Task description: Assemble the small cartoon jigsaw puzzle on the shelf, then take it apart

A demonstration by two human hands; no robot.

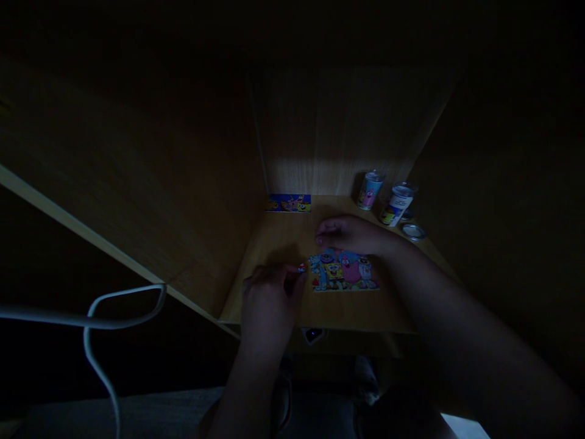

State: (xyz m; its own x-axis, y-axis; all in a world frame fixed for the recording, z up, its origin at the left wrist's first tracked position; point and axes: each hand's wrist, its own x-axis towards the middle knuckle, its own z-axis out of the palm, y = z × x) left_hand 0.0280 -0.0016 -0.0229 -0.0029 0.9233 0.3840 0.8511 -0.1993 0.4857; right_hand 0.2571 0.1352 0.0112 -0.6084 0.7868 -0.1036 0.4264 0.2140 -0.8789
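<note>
Apparently, fitting is going on: the left hand is pinching a piece just left of the puzzle, and the right hand is hovering at its far edge (whether grasping anything, I cannot tell). Edge-matching is probably being called for next.

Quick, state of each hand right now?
Left hand: closed, pinching a small puzzle piece.
Right hand: loosely curled near the puzzle; whether it holds anything cannot be told.
</note>
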